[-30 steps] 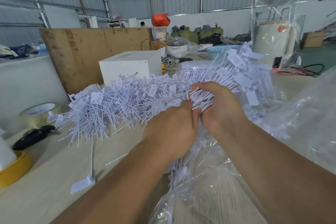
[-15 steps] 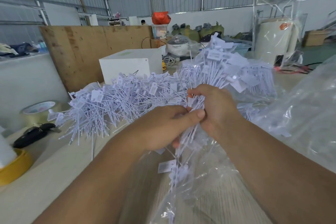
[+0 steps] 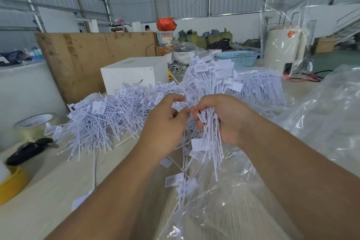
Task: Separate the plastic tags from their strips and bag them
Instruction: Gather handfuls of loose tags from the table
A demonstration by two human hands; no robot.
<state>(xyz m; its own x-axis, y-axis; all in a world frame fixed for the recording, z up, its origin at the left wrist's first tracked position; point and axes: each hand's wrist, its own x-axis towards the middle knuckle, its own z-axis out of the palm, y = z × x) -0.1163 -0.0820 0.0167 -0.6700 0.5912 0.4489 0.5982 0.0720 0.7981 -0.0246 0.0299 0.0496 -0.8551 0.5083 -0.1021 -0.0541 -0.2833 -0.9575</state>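
Observation:
A big heap of white plastic tags (image 3: 109, 121) lies across the table's middle. My right hand (image 3: 226, 121) grips a thick bundle of white tags (image 3: 209, 91), which stands upright, its flat labels fanned out above and its thin tails hanging below. My left hand (image 3: 165, 122) is just left of the bundle, its fingers curled and its fingertips pinching at the tags beside my right thumb. A clear plastic bag (image 3: 224, 197) lies open under both hands with several loose tags in it.
A white box (image 3: 134, 74) and a plywood board (image 3: 87, 58) stand behind the heap. Tape rolls (image 3: 33, 124), a black tool (image 3: 27, 149) and a yellow roll (image 3: 11, 185) sit at the left. More clear plastic (image 3: 329, 119) is piled on the right.
My right hand has turned the bundle more upright and lowered it a little. My left hand has drawn its fingers back from the bundle's stems to pinch at its left side. More tags lie in the bag.

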